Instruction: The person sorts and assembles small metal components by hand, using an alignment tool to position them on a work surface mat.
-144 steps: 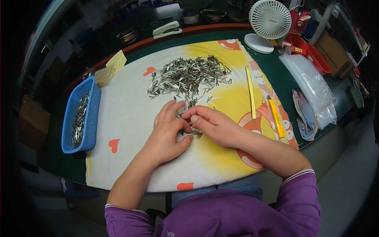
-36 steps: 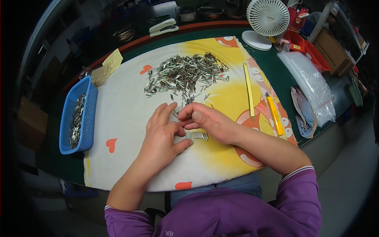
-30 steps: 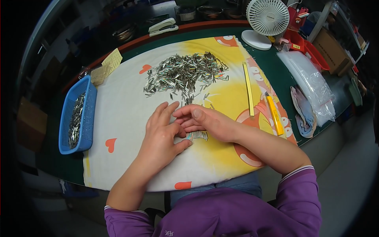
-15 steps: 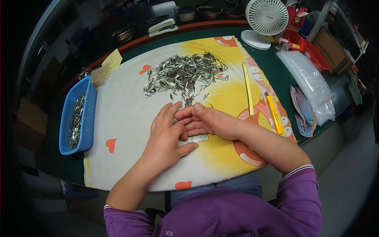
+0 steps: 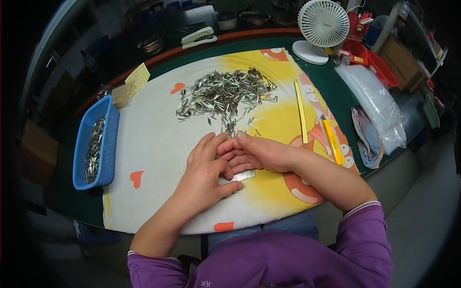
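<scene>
A tidy row of short metal pins (image 5: 244, 175) lies side by side on the cloth, partly covered by my hands. My left hand (image 5: 204, 168) rests at the row's left end, fingers stretched forward and thumb apart, its tip just below the pins. My right hand (image 5: 261, 153) is cupped along the far side of the row, palm toward me, its fingers reaching left to meet the left fingers. Neither hand visibly grips anything. Beyond the fingertips spreads a large loose heap of similar metal pins (image 5: 223, 93), with a few strays trailing toward my hands.
A blue basket (image 5: 111, 144) with more pins stands at the left. On the patterned cloth (image 5: 153, 144) lie a yellow strip (image 5: 300, 110) and a yellow utility knife (image 5: 332, 141). A white fan (image 5: 322, 26), plastic bags (image 5: 372, 103), a stapler (image 5: 199, 37) and red bins (image 5: 382, 69) surround it.
Both hands keep nearly the same pose around the row of pins. The whole scene sits slightly lower in the picture, and a little more of the row shows.
</scene>
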Demonstrator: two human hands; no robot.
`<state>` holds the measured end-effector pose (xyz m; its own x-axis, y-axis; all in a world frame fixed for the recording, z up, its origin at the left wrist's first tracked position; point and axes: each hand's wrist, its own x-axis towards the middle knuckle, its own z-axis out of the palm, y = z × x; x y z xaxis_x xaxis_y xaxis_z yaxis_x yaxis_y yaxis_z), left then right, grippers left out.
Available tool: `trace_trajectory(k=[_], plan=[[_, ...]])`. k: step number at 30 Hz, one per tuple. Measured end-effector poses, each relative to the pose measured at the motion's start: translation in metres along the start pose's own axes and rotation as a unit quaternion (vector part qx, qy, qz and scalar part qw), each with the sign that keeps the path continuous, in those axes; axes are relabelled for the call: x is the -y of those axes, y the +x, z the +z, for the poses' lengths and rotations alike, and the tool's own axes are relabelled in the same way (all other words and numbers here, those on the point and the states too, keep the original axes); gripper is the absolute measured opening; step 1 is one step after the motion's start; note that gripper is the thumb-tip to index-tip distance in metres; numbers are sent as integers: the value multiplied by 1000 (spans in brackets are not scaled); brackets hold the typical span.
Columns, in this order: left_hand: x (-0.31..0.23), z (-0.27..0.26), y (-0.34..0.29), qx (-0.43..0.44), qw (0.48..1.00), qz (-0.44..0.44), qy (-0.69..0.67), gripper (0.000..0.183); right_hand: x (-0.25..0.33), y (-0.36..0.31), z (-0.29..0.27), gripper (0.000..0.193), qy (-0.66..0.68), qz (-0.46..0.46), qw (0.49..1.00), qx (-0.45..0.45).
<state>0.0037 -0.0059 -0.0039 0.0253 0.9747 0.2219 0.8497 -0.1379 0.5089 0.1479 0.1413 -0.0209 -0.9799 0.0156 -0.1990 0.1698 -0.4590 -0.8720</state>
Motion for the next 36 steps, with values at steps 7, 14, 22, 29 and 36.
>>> trace_trajectory(k=[7, 14, 22, 29, 36], plan=[[20, -6, 7, -90, 995, -46, -28, 15, 30, -15, -18, 23, -445, -148, 858, -211], [31, 5, 10, -97, 991, -97, 2, 19, 15, -8, -23, 18, -637, -217, 716, -186], [28, 4, 9, -83, 992, -90, -19, 21, 16, -3, -21, 14, -685, -245, 664, -172], [32, 10, 10, -102, 991, -82, -28, 23, 17, -6, -21, 14, -677, -226, 684, -152], [37, 14, 14, -109, 991, -84, -4, 22, 10, 0, -18, 16, -668, -245, 688, -146]])
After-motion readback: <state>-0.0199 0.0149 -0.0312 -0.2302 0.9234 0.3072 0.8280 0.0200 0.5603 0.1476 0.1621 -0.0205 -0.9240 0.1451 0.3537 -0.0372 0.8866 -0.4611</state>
